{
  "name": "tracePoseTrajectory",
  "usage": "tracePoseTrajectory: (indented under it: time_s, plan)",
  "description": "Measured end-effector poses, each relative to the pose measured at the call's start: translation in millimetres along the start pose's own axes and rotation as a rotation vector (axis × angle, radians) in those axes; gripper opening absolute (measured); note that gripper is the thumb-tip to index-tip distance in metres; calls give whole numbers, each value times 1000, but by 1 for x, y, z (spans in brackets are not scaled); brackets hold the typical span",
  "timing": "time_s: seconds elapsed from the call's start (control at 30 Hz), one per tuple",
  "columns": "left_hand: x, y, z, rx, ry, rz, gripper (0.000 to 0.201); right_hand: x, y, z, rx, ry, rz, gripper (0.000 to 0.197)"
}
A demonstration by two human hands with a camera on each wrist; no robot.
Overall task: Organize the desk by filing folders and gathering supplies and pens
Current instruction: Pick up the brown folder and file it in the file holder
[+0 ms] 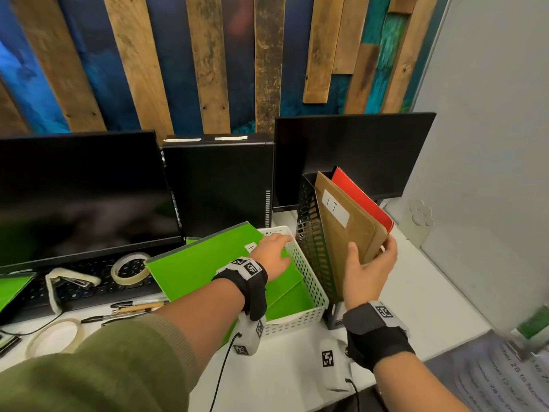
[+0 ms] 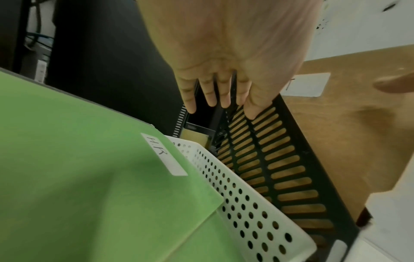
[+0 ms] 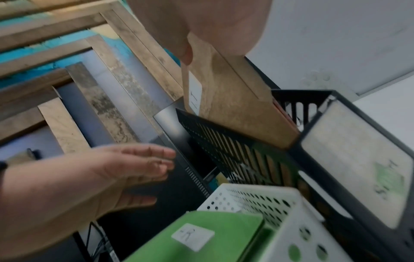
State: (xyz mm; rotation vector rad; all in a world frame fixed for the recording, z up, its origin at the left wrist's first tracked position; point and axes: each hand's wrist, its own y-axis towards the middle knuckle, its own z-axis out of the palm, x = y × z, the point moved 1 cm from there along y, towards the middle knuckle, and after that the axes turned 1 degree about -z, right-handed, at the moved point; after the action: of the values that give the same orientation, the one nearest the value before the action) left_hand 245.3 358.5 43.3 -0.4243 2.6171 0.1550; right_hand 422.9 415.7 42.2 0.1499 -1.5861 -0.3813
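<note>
A brown folder [image 1: 347, 233] labelled "IT" stands tilted in the black slotted file holder [image 1: 312, 245], with a red folder [image 1: 356, 194] behind it. My right hand [image 1: 371, 263] grips the brown folder's [image 3: 235, 106] lower right edge, thumb in front and fingers behind. A green folder [image 1: 208, 263] labelled "H.R" [image 2: 163, 154] leans out of the white perforated basket [image 1: 309, 281], to the left of the holder. Over its label corner hovers my left hand [image 1: 274, 248], fingers [image 2: 215, 92] straight and holding nothing.
Two dark monitors [image 1: 83, 197] [image 1: 356, 156] and a PC tower [image 1: 219, 185] line the back. On and near the keyboard [image 1: 98, 289] lie a stapler [image 1: 74, 281], two tape rolls [image 1: 130, 267] [image 1: 55, 334] and several pens [image 1: 136, 307]. Another green folder [image 1: 13, 288] lies far left.
</note>
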Motion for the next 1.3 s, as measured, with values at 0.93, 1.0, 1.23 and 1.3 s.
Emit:
tracePoseTrajectory:
  time_s: [0.93, 1.0, 1.23, 1.3]
  plan:
    - [174, -53, -77, 89, 396, -426, 67, -17, -157, 85, 613, -1076, 176, 47]
    - [176, -53, -73, 99, 424, -410, 70, -17, -163, 91, 659, -1162, 177, 49]
    - [185, -37, -64, 210, 443, -297, 77, -17, -170, 108, 678, -1325, 204, 67]
    - [186, -31, -63, 232, 443, -282, 77, -17, -171, 111, 681, -1303, 244, 68]
